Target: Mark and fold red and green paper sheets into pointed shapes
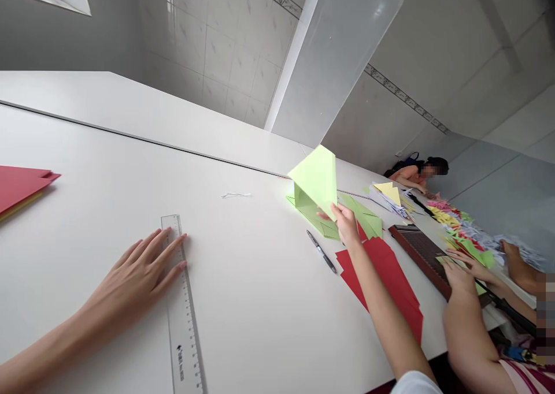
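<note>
left hand [151, 264] on ruler [180, 330]; right hand [346, 223] holds green paper [318, 177]

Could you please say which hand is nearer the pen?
Right: the right hand, holding green paper, is just right of the pen; the left hand, on the ruler, is well left of it.

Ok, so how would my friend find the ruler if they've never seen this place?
Start at the big white table, then find the left hand lying palm down. Under its fingers is the ruler, long and straight. Unlike the red paper at far left or the slim dark pen, it's see-through, with little marks along its edge.
</note>
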A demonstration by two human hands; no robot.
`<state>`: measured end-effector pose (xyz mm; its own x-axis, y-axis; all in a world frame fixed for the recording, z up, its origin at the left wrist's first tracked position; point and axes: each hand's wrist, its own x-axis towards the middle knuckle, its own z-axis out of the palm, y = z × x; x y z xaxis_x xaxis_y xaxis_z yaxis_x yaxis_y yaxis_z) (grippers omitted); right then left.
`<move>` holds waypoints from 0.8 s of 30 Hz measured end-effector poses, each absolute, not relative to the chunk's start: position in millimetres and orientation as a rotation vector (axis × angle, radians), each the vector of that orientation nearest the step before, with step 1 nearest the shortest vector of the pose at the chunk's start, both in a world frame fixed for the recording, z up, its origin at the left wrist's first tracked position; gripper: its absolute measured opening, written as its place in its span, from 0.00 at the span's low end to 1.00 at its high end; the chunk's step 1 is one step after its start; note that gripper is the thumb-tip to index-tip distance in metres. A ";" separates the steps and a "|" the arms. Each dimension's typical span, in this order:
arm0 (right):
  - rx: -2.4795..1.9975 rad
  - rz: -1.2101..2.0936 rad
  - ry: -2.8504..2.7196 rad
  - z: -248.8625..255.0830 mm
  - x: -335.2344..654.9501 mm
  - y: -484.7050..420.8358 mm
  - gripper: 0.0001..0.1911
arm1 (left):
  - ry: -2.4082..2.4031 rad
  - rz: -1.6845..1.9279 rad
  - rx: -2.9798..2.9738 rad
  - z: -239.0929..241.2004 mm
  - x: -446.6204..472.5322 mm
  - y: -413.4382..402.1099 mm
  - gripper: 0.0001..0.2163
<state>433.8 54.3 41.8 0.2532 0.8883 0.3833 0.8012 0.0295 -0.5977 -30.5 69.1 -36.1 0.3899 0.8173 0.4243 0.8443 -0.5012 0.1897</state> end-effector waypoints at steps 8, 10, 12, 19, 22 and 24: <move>-1.368 0.330 -2.133 -7.3 342.8 -7.5 0.25 | -1.628 -0.652 -2.733 -21.3 -28.5 57.6 0.32; -1.341 0.352 -2.222 -16.1 336.7 -15.3 0.29 | -1.618 -0.618 -2.785 -16.0 -27.3 53.3 0.28; -1.340 0.350 -2.267 -20.1 335.6 -19.5 0.30 | -1.581 -0.598 -2.841 -10.4 -25.4 49.0 0.26; -1.405 0.260 -2.240 -18.4 328.4 -24.9 0.24 | -1.153 -0.466 -3.090 -7.4 -18.8 39.9 0.21; -1.514 0.198 -2.098 -17.9 322.8 -25.8 0.22 | -1.131 -0.463 -3.071 -10.5 -16.9 40.3 0.23; -1.593 0.187 -2.019 -16.5 321.2 -26.6 0.21 | -1.122 -0.468 -3.063 -11.1 -15.4 40.8 0.23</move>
<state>321.2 -26.6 -16.5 -0.1414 0.9315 0.3353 0.8541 0.2860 -0.4344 -15.4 40.8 -11.1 0.7295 0.6508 0.2103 0.6073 -0.7578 0.2385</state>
